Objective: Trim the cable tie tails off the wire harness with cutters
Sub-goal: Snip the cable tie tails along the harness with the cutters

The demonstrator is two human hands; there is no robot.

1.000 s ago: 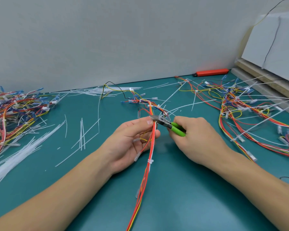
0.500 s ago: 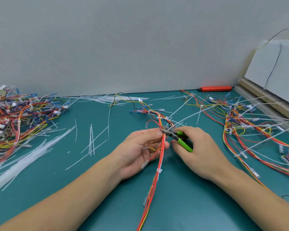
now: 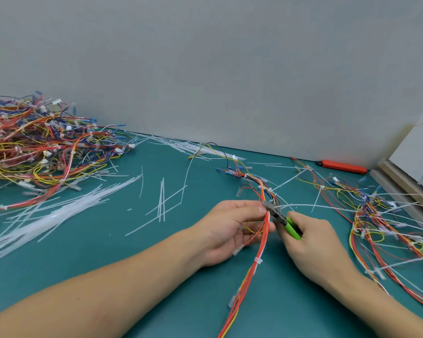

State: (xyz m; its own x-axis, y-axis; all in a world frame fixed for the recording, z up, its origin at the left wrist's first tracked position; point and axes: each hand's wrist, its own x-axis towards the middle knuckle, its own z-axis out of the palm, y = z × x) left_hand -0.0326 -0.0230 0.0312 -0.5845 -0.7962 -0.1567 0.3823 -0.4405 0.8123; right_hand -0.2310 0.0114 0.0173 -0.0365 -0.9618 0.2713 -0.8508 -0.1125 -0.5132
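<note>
Left hand (image 3: 226,230) gripping the wire harness (image 3: 260,242) on the green mat (image 3: 132,242); right hand (image 3: 313,242) clenched round green-handled cutters (image 3: 282,219), blades at a cable tie (image 3: 300,205) just right of the harness, left of the orange tool (image 3: 341,166)

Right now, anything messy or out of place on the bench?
Cut tie tails are strewn loose over the green mat, mostly left of the hands. A tangled heap of harnesses sits far left. Nothing looks damaged.
</note>
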